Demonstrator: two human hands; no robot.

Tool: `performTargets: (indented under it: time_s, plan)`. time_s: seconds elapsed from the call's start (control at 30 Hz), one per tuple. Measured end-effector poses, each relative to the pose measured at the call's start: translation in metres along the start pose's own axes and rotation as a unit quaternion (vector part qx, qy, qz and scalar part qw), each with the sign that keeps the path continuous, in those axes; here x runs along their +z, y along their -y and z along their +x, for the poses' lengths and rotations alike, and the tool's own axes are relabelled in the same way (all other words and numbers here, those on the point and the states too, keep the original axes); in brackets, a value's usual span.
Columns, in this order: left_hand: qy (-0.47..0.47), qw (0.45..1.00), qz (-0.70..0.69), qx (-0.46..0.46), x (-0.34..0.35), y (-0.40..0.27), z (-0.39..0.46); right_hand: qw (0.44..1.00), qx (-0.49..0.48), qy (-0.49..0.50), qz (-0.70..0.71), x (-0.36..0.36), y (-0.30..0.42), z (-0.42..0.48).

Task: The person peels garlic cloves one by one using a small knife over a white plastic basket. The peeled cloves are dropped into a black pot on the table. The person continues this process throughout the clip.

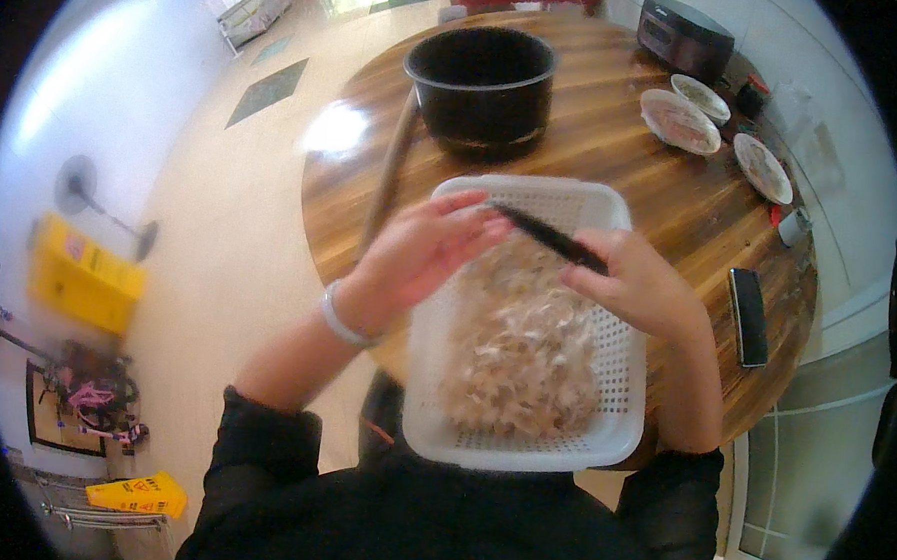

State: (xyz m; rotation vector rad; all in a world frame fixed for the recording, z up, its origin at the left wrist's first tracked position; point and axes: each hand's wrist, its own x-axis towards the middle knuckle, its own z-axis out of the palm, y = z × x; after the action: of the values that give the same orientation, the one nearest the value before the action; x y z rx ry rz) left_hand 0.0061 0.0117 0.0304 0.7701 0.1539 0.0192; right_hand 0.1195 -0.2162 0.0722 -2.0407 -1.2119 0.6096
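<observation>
Before me at the table's edge lies a white perforated plastic basket [630, 393], holding a heap of pale, thin food pieces [528, 358] that I cannot identify. Above its right side, my right hand [632, 284] grips a slim black implement [548, 237], possibly a knife or its handle, which slants up and left. My left hand [427, 249], with a light bracelet at the wrist, is over the basket's upper left with its fingers extended near the implement's far tip. Blur hides whether the fingers touch it or hold a small piece.
Beyond the basket stands a large black pot [482, 105] on the round wooden table [596, 159]. At the right are a phone [748, 318], a small cup [795, 226], several dishes of food [680, 123], a red-lidded jar [753, 97] and a dark kitchen appliance [686, 39].
</observation>
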Motion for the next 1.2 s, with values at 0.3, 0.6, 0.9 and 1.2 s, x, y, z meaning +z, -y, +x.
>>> performTargets:
  time_s: [0.3,0.6,0.9,1.2]
  plan:
    - [-0.006,0.99,0.122,0.066,0.007,0.044,-0.06,0.996,-0.049,0.015,0.069,0.019,0.004,0.007]
    - [-0.026,0.972,0.189,0.139,0.012,0.056,-0.068,0.986,-0.144,0.016,0.077,0.033,0.017,0.002]
    - [-0.04,0.984,0.138,0.107,0.017,0.056,-0.07,0.979,-0.194,0.026,0.046,0.037,0.015,0.005]
    - [-0.017,0.985,0.133,0.106,0.016,0.055,-0.068,0.98,-0.193,0.03,0.041,0.038,0.013,0.003]
